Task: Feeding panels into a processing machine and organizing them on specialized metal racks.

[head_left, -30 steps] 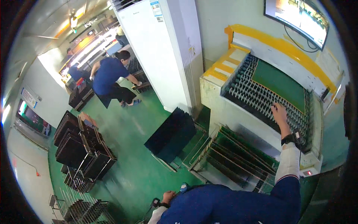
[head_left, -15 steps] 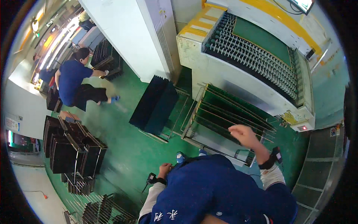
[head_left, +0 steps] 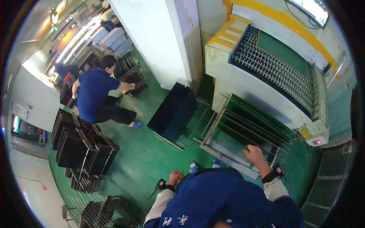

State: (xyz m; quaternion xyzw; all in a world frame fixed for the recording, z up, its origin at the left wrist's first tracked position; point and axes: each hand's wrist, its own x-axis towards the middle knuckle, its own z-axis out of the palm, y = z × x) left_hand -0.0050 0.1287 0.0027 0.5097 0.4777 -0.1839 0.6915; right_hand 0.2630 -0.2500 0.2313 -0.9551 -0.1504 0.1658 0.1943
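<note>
My right hand (head_left: 254, 154) is over the near side of a metal rack (head_left: 224, 155), its fingers curled down by the edge of the nearest panel. Whether it grips that panel is hidden. Several thin dark green panels (head_left: 251, 121) lean in the rack, spaced apart. My left hand (head_left: 175, 177) hangs low beside my body with its fingers curled in, and no object shows in it. Both wrists carry dark bands with small devices.
A roller conveyor machine (head_left: 273, 60) stands behind the rack. Left of it is a dark pleated stack (head_left: 173, 112) on a frame. Loaded racks (head_left: 76, 148) line the left side. A co-worker (head_left: 95, 95) in dark blue bends at another rack (head_left: 131, 72) near the white column (head_left: 156, 38).
My right hand has come down and nearer to me, from above the panels to the nearest panel's edge, its fingers curling more. The view has shifted left. The co-worker leans with a leg stretched out.
</note>
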